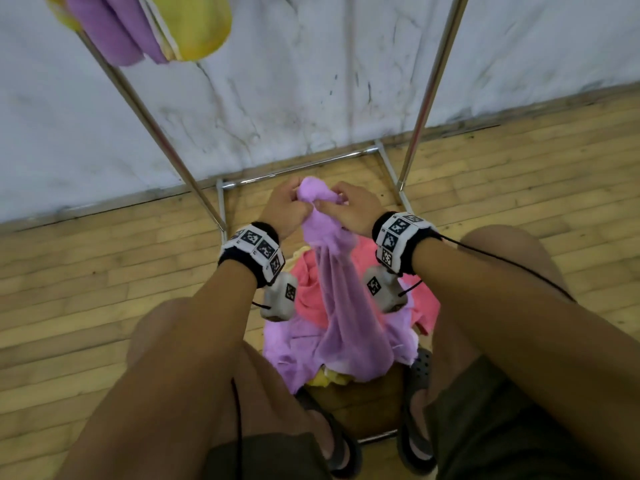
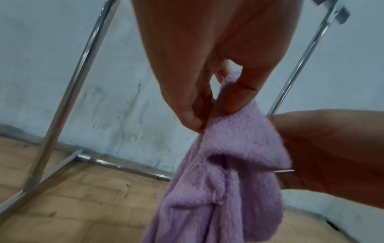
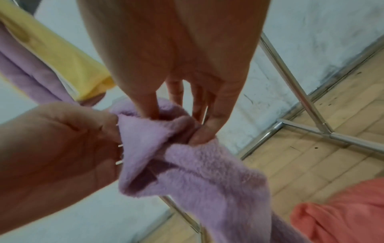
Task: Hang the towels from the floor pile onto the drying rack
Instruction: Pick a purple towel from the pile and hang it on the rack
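A purple towel (image 1: 337, 289) hangs from both hands, its lower end still draped on the floor pile (image 1: 311, 292) of pink, purple and yellow towels. My left hand (image 1: 289, 206) pinches the towel's top edge (image 2: 228, 131) between thumb and fingers. My right hand (image 1: 349, 206) grips the same bunched edge (image 3: 166, 139) just beside it. The chrome drying rack (image 1: 149, 123) stands in front, with a purple towel (image 1: 114, 29) and a yellow towel (image 1: 197, 26) hung at its upper left.
The rack's base frame (image 1: 294, 169) lies on the wooden floor (image 1: 86, 278) against a pale wall (image 1: 277, 81). The right upright (image 1: 429, 95) rises beside my hands. My knees and sandalled feet (image 1: 415, 441) flank the pile.
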The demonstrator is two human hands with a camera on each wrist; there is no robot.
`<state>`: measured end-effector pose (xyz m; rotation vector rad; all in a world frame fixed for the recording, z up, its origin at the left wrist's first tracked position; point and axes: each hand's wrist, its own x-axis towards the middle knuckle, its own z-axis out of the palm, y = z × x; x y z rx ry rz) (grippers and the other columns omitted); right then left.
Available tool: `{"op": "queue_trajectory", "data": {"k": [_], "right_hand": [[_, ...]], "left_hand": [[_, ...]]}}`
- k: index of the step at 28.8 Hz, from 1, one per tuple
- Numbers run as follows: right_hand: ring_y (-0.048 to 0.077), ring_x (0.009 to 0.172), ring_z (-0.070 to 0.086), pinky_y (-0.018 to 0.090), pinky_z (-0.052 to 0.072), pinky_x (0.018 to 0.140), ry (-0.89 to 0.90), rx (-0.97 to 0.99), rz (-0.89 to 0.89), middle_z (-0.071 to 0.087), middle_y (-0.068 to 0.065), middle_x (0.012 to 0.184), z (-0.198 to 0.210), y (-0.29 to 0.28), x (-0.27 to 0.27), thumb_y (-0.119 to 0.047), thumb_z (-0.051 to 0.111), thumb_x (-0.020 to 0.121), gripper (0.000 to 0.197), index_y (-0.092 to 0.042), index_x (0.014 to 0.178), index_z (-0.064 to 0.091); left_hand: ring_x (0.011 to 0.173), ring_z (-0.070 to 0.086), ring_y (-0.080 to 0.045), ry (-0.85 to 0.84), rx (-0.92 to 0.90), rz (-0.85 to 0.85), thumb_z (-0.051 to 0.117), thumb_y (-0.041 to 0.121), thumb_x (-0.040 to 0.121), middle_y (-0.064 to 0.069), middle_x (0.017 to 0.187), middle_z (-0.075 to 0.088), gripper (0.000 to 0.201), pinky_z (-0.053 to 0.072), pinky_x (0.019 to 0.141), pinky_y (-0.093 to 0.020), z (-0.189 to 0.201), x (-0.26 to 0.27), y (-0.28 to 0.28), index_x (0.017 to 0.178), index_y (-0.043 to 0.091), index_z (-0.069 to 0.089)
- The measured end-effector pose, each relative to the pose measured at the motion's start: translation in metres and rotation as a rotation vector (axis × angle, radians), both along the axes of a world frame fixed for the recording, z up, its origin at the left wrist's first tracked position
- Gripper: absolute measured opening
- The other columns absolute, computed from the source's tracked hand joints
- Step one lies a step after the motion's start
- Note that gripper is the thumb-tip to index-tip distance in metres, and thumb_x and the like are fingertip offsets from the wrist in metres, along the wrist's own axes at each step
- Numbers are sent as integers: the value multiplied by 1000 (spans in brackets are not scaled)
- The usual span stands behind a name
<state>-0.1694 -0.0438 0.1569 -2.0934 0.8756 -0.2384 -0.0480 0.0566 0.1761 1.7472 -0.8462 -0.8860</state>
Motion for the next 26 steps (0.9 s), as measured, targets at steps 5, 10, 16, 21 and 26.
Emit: {"op": "queue_trajectory", "data": {"k": [5, 10, 16, 21, 26], "right_hand": [[18, 64, 60, 27, 46, 56, -146, 21, 19, 61, -4, 71, 40, -2, -15, -24, 66, 92, 17, -20, 82, 53], [18, 51, 56, 37, 51, 55, -359, 86, 17, 58, -2, 59, 67, -6, -26, -20, 68, 89, 18, -21, 76, 54], [15, 60, 58, 40, 51, 64, -451, 155, 5, 61, -11, 61, 60, 4, -25, -12, 71, 79, 20, -28, 73, 59], [14, 72, 57, 31, 47, 65, -469, 227, -12, 64, -1, 81, 64, 4, -24, -17, 69, 74, 14, -25, 85, 64], [16, 109, 61, 29, 51, 87, -258, 199, 53, 63, 2, 121, 61, 6, -22, -20, 61, 66, 64, -10, 129, 54]], "left_hand": [[76, 47, -18, -33, -122, 35, 56, 2, 65, -10, 78, 48, 20, 41, 67, -38, 38, 2, 14, 75, 16, 46], [66, 52, -14, -46, -194, 120, 64, 2, 74, -2, 66, 52, 12, 47, 67, -34, 55, 5, 22, 78, 7, 54], [96, 68, -27, 69, -32, -120, 68, 8, 84, -16, 105, 71, 23, 54, 86, -43, 55, -18, 22, 107, 9, 64], [89, 66, -24, -26, -56, -109, 69, 10, 82, -14, 96, 72, 19, 52, 86, -44, 53, -13, 17, 101, 10, 73], [86, 65, -26, 24, -182, -43, 62, 17, 72, -23, 90, 70, 22, 53, 87, -49, 61, -9, 18, 87, 8, 75]]}}
